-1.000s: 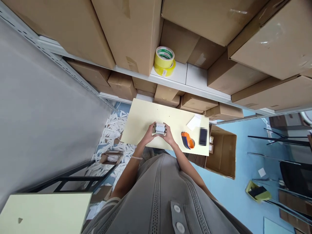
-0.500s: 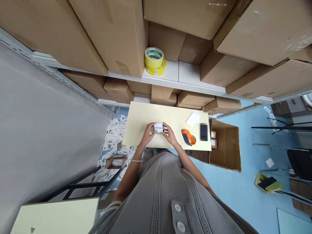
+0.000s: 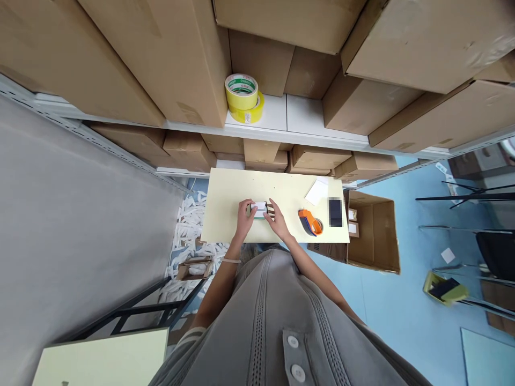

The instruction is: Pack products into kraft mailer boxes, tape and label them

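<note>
On the pale yellow table (image 3: 225,185) is a small white box (image 3: 259,206) with a line across its top, dark ends and a green strip along its near edge. My left hand (image 3: 243,217) grips its left side, fingertips bent over the top. At the right side my right hand (image 3: 278,221) curves around it, thumb at the near right corner and fingers spread along the dark end. Part of the box is hidden by my fingers. Right of my hands lies an orange and blue tape dispenser (image 3: 309,221).
White paper (image 3: 317,191) and a dark pixelated rectangle (image 3: 335,212) lie at the table's right. Beyond stands an open cardboard carton (image 3: 374,230). Yellow tape rolls (image 3: 242,99) sit on a shelf (image 3: 277,115) of cardboard boxes. White paper strips (image 3: 189,220) cover the floor at left.
The view has shifted slightly. My left hand has turned more upright, its fingers moving onto the box's top. My right fingers have lifted a little at the right end.
</note>
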`<act>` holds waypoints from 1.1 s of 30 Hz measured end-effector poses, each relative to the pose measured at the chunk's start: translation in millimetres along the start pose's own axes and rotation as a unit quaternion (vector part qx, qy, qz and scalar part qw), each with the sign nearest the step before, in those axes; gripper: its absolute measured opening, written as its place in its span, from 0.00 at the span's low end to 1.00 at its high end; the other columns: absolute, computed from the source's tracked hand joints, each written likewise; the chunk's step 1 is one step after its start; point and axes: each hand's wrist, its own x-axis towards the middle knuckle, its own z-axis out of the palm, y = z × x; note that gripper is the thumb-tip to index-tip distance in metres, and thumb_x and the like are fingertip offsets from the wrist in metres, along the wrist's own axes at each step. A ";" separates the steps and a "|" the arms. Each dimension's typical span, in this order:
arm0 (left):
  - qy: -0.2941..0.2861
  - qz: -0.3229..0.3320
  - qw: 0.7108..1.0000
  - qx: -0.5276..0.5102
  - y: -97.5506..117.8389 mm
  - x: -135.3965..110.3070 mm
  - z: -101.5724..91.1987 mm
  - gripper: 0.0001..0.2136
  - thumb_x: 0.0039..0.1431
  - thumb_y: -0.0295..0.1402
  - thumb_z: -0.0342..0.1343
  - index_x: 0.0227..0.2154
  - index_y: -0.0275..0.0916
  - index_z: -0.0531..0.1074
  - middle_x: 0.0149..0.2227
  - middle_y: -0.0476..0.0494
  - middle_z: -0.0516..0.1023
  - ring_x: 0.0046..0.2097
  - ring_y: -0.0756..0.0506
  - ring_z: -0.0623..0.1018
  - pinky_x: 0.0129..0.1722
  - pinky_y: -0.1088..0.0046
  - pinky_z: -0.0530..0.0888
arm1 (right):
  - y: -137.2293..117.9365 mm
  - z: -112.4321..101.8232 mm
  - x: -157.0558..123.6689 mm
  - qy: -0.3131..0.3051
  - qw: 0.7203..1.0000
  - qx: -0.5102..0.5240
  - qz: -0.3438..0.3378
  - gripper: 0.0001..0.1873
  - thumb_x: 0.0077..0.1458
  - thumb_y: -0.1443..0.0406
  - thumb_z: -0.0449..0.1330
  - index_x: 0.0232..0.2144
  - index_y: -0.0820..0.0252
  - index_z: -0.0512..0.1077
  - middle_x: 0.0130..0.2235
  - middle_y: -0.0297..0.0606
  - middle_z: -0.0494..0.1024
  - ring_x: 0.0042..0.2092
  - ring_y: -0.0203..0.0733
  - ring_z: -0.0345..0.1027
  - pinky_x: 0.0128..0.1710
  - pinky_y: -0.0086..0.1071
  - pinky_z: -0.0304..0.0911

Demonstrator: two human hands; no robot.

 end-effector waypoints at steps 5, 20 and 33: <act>0.090 -0.059 0.989 -0.099 -6.2 2.7 22.1 0.22 0.59 0.45 0.58 0.51 0.43 0.61 0.52 0.38 0.69 0.55 0.44 0.73 0.54 0.65 0.71 | -2.0 20.3 14.6 0.046 0.993 0.038 0.105 0.40 0.57 0.45 0.55 0.65 0.58 0.57 0.60 0.51 0.68 0.55 0.50 0.68 0.57 0.43 0.63; -0.048 -0.255 0.962 -0.082 -1.5 10.1 18.5 0.27 0.61 0.52 0.51 0.59 0.45 0.60 0.51 0.37 0.73 0.42 0.46 0.77 0.37 0.69 0.76 | -7.3 27.2 25.5 -0.003 0.969 0.142 0.203 0.37 0.57 0.42 0.53 0.64 0.45 0.55 0.54 0.40 0.72 0.50 0.45 0.69 0.45 0.37 0.68; -0.042 -0.220 0.972 -0.067 -1.5 21.6 21.8 0.19 0.63 0.47 0.50 0.51 0.42 0.62 0.42 0.42 0.73 0.40 0.46 0.76 0.37 0.68 0.76 | -12.2 27.8 33.7 -0.012 0.972 0.166 0.166 0.37 0.55 0.42 0.52 0.62 0.48 0.55 0.50 0.41 0.72 0.46 0.45 0.69 0.39 0.35 0.69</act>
